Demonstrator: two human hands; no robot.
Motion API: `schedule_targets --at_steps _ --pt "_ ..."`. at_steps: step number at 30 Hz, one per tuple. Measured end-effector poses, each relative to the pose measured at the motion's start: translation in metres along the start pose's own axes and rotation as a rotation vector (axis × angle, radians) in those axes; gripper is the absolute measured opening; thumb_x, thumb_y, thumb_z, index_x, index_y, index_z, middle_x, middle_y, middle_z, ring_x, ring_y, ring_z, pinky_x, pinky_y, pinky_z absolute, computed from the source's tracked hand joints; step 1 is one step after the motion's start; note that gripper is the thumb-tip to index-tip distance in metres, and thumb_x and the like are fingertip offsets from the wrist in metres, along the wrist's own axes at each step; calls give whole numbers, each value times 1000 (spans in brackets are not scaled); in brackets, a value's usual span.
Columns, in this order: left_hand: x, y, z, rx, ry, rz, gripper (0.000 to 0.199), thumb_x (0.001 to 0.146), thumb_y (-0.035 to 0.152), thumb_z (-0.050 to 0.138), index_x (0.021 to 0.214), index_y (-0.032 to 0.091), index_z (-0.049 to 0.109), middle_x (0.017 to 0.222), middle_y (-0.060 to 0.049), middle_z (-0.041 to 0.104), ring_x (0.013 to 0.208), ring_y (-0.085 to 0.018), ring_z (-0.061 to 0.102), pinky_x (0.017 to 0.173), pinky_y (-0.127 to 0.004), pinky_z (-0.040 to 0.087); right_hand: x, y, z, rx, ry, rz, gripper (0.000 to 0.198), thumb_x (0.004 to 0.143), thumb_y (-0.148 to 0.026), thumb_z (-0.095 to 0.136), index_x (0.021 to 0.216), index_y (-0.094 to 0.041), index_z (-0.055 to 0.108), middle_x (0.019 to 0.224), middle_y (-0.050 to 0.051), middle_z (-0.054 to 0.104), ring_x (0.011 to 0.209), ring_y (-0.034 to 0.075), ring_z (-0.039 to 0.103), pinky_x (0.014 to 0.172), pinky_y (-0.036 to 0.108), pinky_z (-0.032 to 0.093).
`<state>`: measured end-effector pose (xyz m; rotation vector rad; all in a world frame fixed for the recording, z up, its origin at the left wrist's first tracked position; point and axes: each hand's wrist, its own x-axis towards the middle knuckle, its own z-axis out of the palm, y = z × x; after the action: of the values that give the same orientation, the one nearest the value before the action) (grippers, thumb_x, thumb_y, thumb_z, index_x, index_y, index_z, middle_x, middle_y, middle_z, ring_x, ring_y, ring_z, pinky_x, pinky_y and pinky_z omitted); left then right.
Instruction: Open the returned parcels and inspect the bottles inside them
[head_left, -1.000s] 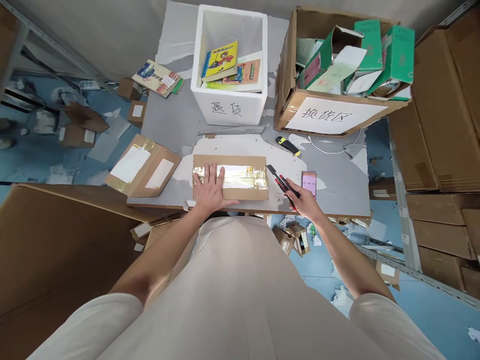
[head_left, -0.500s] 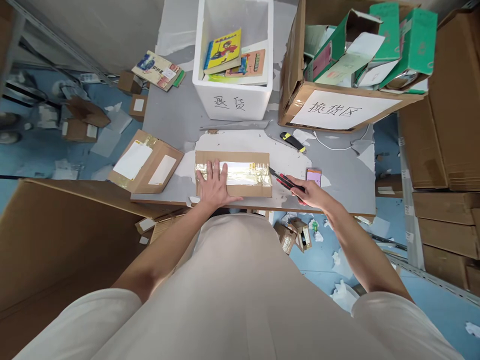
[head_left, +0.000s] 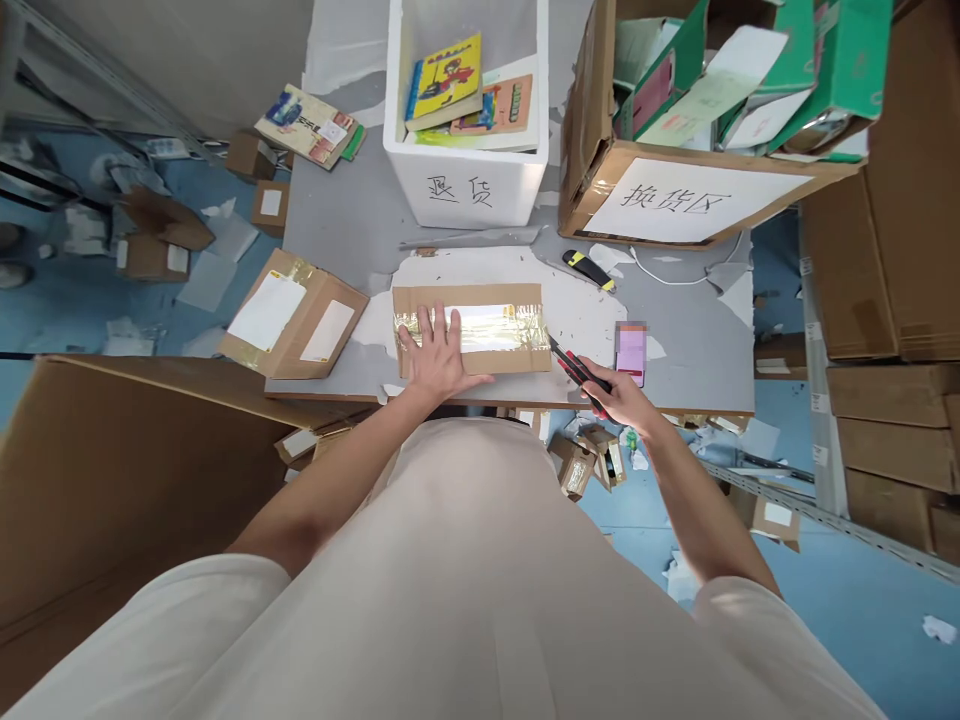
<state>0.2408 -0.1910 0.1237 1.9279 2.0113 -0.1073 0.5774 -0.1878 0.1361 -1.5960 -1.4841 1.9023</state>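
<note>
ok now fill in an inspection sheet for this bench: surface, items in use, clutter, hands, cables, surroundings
Surface: grey table with torn-looking white patches.
Items in use: taped carton lying flat; black-and-red cutter, blade end near the carton's right end, contact unclear.
Clutter: second carton, yellow-and-black cutter, phone, loose books, white foam bin holding more books, large box of green boxes.
Hands: left hand spread on the taped carton; right hand closed around the black-and-red cutter.
Cables: thin white cord lying in front of the large box.
Surroundings: blue floor littered with paper scraps and small cartons; stacked boxes at right.
</note>
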Motion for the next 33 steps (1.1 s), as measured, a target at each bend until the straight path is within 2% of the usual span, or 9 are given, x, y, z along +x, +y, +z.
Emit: schedule_targets --at_steps 6,11,14,18,21,23,27,31,33 --pt "2 -1 5 -43 24 7 125 67 82 55 155 7 8 160 -27 4 147 -48 -6 109 -72 -5 -35 21 30 -87 -48 19 62 82 -43 65 140 -24 53 70 -2 63 43 9 51 37 21 40" --pt "-5 -4 -2 -71 70 58 123 66 80 58 155 8 12 160 -26 7 148 -46 -2 109 -72 -4 -66 45 24 23 233 54 78 78 -55 67 144 -21 44 82 3 68 45 12 56 41 27 46" --pt "-1 -16 -18 -83 132 71 108 73 75 54 154 12 20 161 -22 8 149 -43 1 111 -71 -1 -64 47 30 202 450 12 79 71 -60 72 136 -20 48 84 5 70 50 15 60 46 30 51" --pt "29 -56 -42 -194 276 1 79 87 58 43 152 16 28 162 -18 15 149 -38 11 114 -66 9 -26 30 81 434 606 -78 59 66 -63 73 105 -23 54 89 6 69 61 18 66 47 29 51" --pt "58 -91 -46 -515 157 -90 63 88 45 45 143 15 44 148 -18 45 136 -32 42 111 -52 33 16 11 121 522 616 -126 55 73 -66 64 110 -29 48 101 4 67 79 22 71 53 31 56" --pt "67 -107 -40 -757 98 -122 49 86 39 47 128 16 56 132 -14 60 119 -26 58 102 -42 45 42 -3 135 535 622 -147 52 75 -65 60 112 -31 45 111 3 64 88 21 71 59 32 58" --pt "43 -112 -10 -1100 145 -233 30 83 34 52 107 17 57 117 -10 65 95 -17 65 76 -30 57 91 -36 128 626 612 -218 52 72 -57 66 108 -28 43 125 4 56 98 19 68 68 34 60" --pt "-4 -93 23 -1162 172 -281 34 76 43 63 98 20 52 102 -7 65 76 -15 64 60 -28 55 127 -63 116 592 539 -264 47 71 -51 67 102 -25 44 123 6 60 98 16 67 71 30 59" --pt "-21 -84 32 -1133 146 -292 37 73 48 66 94 21 52 94 -5 65 72 -15 64 61 -29 55 135 -69 117 545 519 -250 45 72 -50 67 101 -24 43 124 7 60 94 15 68 69 28 58"
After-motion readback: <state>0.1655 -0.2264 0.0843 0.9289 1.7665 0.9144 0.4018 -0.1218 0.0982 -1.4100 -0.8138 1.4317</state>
